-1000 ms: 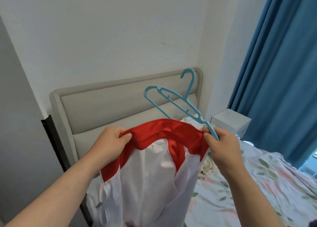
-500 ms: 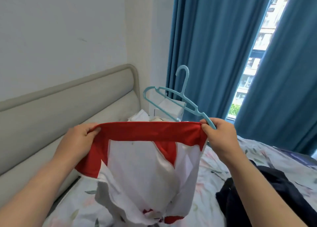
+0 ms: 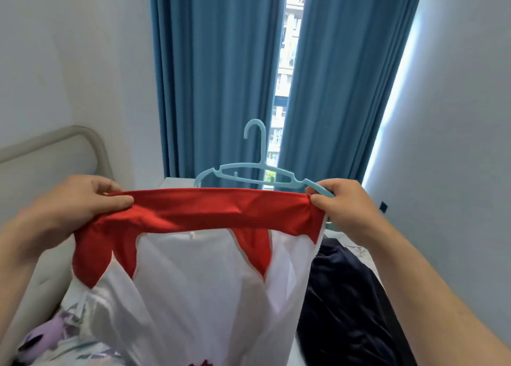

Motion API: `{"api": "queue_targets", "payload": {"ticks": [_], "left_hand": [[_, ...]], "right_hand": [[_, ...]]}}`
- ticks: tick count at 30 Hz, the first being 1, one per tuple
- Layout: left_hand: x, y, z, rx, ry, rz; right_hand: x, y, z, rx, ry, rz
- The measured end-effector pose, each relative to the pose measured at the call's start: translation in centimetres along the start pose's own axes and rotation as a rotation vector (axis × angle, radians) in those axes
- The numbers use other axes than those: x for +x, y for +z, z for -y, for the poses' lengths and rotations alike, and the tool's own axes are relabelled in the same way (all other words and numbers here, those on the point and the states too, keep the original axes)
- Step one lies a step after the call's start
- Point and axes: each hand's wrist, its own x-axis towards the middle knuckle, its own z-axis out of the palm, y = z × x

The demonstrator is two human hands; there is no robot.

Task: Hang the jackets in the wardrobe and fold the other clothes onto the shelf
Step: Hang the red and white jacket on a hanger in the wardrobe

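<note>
The left grip [image 3: 80,200] pinches the left end of the red collar of the red and white jacket [image 3: 193,282], thumb on top. The right grip [image 3: 343,205] is curled around the right end of the collar together with one arm of the light blue hanger [image 3: 260,175]. The collar is stretched flat between them, and the jacket hangs down above the bed [image 3: 69,346]. A dark garment [image 3: 345,310] lies to its right.

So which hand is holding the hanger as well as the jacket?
The right hand: it pinches the blue hanger along with the jacket. The left hand grips the jacket only.
</note>
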Motion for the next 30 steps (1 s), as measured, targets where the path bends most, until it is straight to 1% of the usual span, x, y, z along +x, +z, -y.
{"api": "queue_targets", "payload": {"ticks": [1,3,6,8,11,14,17,20,24,26,29,30], "left_hand": [[0.5,-0.4,-0.4,-0.139,-0.047,0.116],[1.8,-0.8,-1.0,-0.286,-0.12,0.251],[3.4,0.6,-1.4,-0.307,-0.201,0.321],[4.2,2.5,-0.7,-0.252,-0.242,0.333],[5.7,6.4,2.5,-0.025,-0.254,0.349],[6.7,11.9,7.4,0.164,-0.228,0.347],[7.1,18.2,14.3,0.207,-0.201,0.378],[7.1,23.8,22.3,0.229,-0.234,0.324],[7.0,30.2,31.6,0.208,-0.313,0.237],[7.4,33.2,35.4,0.177,-0.367,0.196],[8.4,37.1,40.5,0.065,-0.489,0.132],[8.9,38.3,42.1,0.05,-0.496,0.098]], "right_hand": [[-0.3,-0.9,0.0,0.005,0.007,-0.009],[-0.6,-2.4,0.0,0.009,0.028,-0.025],[-0.4,-3.2,-0.8,-0.007,0.074,-0.029],[0.2,-2.5,-2.1,-0.047,0.131,-0.008],[1.2,0.4,-5.9,-0.128,0.221,0.036],[1.6,4.5,-11.4,-0.214,0.304,0.112],[1.2,9.4,-18.6,-0.211,0.376,0.168],[-0.2,14.7,-26.2,-0.191,0.479,0.184],[-3.2,21.5,-35.6,-0.15,0.617,0.12],[-4.7,24.3,-39.6,-0.123,0.656,0.084],[-5.7,27.9,-45.0,-0.071,0.691,0.048],[-5.9,28.9,-46.8,-0.058,0.693,0.029]]}}
